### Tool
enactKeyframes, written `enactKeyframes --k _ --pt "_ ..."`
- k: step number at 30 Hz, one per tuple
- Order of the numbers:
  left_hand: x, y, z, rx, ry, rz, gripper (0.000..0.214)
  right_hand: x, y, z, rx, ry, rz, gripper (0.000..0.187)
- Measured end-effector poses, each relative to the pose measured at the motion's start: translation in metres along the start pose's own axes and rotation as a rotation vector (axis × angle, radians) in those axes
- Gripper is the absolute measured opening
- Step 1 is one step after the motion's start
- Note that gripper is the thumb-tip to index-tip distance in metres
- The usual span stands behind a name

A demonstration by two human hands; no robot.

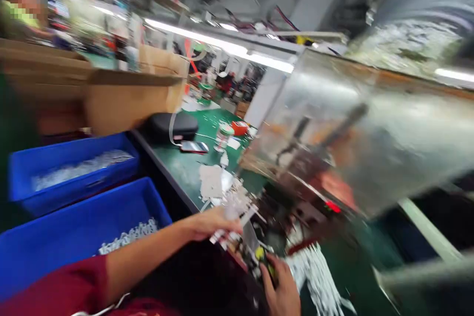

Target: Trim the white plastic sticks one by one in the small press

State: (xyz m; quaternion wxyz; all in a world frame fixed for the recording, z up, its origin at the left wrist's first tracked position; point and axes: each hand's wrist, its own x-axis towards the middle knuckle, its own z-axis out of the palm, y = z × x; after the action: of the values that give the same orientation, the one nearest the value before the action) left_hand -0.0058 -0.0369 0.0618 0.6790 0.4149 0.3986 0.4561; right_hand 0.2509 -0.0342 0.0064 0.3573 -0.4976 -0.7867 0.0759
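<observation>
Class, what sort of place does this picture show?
Probably a factory assembly floor: blue plastic bins holding small white parts, a green-topped workbench, and a cardboard box beside them.

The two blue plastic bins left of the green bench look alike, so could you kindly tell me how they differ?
The nearer blue bin lies closest to the person, with the left forearm crossing above it; the farther blue bin lies beyond that forearm. The nearer bin's white pieces form a short heap; the farther bin's white pieces make a longer band. Both are open-topped.
</observation>
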Motion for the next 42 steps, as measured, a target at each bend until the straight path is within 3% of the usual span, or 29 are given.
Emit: enactKeyframes --k 2,5,8,24,33,37,42 --pt "-0.013 0.005 -0.027 -0.032 0.081 -0.023 0.027 -0.006 0.019 -0.010 -0.044 -0.015 0.076 0.027" --pt "-0.019 -0.004 -0.062 -0.066 0.253 -0.066 0.025 -0.008 0.036 -0.030 -0.174 -0.020 0.138 0.029" --pt "-0.027 -0.018 -0.079 -0.062 0.258 -0.040 0.027 -0.005 0.031 -0.046 -0.265 -0.044 0.136 0.029" --pt "-0.032 -0.053 -0.114 -0.128 0.312 -0.117 0.030 0.032 0.011 -0.072 -0.486 -0.214 0.087 0.027" --pt "-0.026 -0.062 -0.120 -0.107 0.323 -0.153 0.035 0.062 -0.014 -0.090 -0.579 -0.413 0.128 0.026" --pt "-0.021 -0.064 -0.113 -0.134 0.311 -0.169 0.034 0.088 -0.031 -0.074 -0.611 -0.489 0.123 0.025" --pt "-0.016 -0.061 -0.101 -0.157 0.270 -0.164 0.033 0.104 -0.057 -0.044 -0.623 -0.477 0.053 0.025"
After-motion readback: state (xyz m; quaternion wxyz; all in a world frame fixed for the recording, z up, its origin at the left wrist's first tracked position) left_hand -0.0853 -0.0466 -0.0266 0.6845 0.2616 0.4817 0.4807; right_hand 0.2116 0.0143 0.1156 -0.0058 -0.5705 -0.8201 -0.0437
